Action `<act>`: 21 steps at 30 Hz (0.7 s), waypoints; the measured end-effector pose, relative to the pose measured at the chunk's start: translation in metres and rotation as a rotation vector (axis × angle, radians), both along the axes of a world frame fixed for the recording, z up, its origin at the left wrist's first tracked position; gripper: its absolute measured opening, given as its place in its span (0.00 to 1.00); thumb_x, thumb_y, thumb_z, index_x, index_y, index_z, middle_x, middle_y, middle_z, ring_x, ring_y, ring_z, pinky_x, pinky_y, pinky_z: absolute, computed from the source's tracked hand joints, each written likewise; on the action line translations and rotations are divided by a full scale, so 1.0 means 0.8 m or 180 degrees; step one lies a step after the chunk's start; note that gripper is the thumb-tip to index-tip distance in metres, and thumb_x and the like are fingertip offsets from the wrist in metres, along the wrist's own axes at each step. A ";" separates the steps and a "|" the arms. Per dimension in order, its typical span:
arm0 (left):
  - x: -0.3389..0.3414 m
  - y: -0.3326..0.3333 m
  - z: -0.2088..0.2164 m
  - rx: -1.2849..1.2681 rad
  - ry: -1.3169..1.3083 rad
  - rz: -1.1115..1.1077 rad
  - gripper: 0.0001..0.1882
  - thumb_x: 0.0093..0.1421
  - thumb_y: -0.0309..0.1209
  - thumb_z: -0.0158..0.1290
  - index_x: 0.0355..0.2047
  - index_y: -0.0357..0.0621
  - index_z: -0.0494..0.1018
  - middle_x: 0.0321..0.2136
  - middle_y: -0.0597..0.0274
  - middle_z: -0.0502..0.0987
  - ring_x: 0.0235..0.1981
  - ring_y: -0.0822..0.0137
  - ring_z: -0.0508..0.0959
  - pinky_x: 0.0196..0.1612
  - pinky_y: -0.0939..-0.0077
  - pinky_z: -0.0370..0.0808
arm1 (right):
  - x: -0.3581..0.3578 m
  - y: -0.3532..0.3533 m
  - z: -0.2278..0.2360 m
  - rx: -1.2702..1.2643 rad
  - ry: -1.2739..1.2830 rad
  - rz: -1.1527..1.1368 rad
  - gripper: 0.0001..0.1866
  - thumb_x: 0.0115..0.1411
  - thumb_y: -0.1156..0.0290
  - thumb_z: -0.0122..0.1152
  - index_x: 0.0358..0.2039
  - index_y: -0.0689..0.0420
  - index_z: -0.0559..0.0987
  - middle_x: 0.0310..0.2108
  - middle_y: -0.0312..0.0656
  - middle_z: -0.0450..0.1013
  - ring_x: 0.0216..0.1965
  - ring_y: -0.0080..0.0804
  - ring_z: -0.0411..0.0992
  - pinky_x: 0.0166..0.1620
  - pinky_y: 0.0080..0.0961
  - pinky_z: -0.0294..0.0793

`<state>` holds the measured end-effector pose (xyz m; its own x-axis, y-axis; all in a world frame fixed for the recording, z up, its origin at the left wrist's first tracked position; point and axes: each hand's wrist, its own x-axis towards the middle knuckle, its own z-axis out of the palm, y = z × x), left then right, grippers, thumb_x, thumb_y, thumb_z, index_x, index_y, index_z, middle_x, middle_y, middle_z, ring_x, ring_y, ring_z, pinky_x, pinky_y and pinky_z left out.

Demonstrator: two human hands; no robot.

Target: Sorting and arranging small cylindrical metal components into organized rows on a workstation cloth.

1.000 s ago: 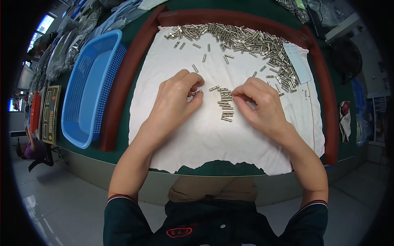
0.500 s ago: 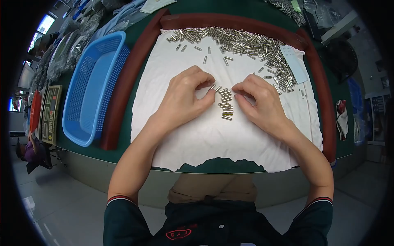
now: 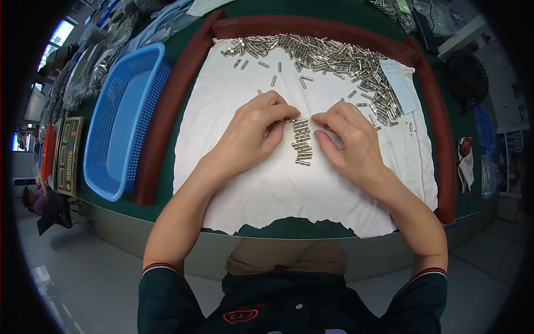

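Note:
Small silvery metal pins lie side by side in a short, slightly bent column (image 3: 301,143) on the white cloth (image 3: 261,200), between my two hands. My left hand (image 3: 253,133) is at the column's upper left end, fingers bent, with a small metal pin (image 3: 288,120) between its index finger and thumb; the fingers partly hide it. On the other side, my right hand (image 3: 353,139) curves beside the column, thumb and index finger apart, with nothing visible between them. Farther back on the cloth spreads a large heap of similar metal pins (image 3: 334,58), with several loose ones in front.
A dark red padded border (image 3: 311,26) frames the cloth at the back and both sides. To the left stands a blue plastic basket (image 3: 111,172). A pale blue paper slip (image 3: 399,89) lies by the heap at right. Bagged goods (image 3: 105,55) crowd the far left.
My left index finger has reached right, toward the column's upper end. The column's pins sit closer together and straighter. My right hand has stayed almost in place, its thumb and index finger still apart.

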<state>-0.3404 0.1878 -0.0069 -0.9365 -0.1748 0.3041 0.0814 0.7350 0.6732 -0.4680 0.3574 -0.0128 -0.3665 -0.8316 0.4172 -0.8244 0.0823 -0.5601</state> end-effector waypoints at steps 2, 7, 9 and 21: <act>0.000 0.003 0.000 0.0052 -0.0226 0.0246 0.12 0.54 0.16 0.51 0.38 0.35 0.78 0.32 0.56 0.75 0.33 0.61 0.77 0.36 0.72 0.75 | -0.002 -0.001 -0.004 -0.0085 0.0242 -0.0091 0.05 0.51 0.77 0.63 0.30 0.61 0.80 0.29 0.41 0.70 0.35 0.40 0.71 0.37 0.34 0.70; -0.006 0.009 0.000 -0.0017 -0.0121 0.0143 0.13 0.53 0.15 0.51 0.39 0.34 0.77 0.33 0.55 0.75 0.34 0.59 0.77 0.36 0.71 0.75 | 0.002 -0.004 -0.005 -0.0029 0.0359 0.0093 0.10 0.50 0.78 0.63 0.34 0.61 0.80 0.30 0.41 0.69 0.34 0.38 0.69 0.37 0.34 0.68; -0.002 0.010 0.002 -0.0062 -0.0099 0.0044 0.14 0.53 0.15 0.51 0.40 0.34 0.77 0.35 0.54 0.75 0.36 0.59 0.77 0.37 0.70 0.74 | 0.006 0.005 0.003 -0.0082 0.0539 0.0016 0.12 0.49 0.78 0.63 0.36 0.61 0.79 0.31 0.41 0.70 0.35 0.38 0.70 0.38 0.34 0.68; 0.164 0.034 0.034 -0.0893 -0.0922 0.0049 0.21 0.52 0.27 0.62 0.48 0.42 0.76 0.53 0.53 0.70 0.54 0.53 0.71 0.55 0.61 0.71 | 0.045 0.121 0.036 0.0900 0.1029 0.0541 0.21 0.48 0.74 0.66 0.44 0.65 0.77 0.44 0.48 0.72 0.46 0.44 0.72 0.45 0.35 0.71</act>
<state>-0.2096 0.2147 0.0206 -0.9883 -0.1373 0.0660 -0.0948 0.8932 0.4396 -0.4322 0.4539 0.0156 -0.1034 -0.9663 0.2357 -0.9681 0.0433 -0.2469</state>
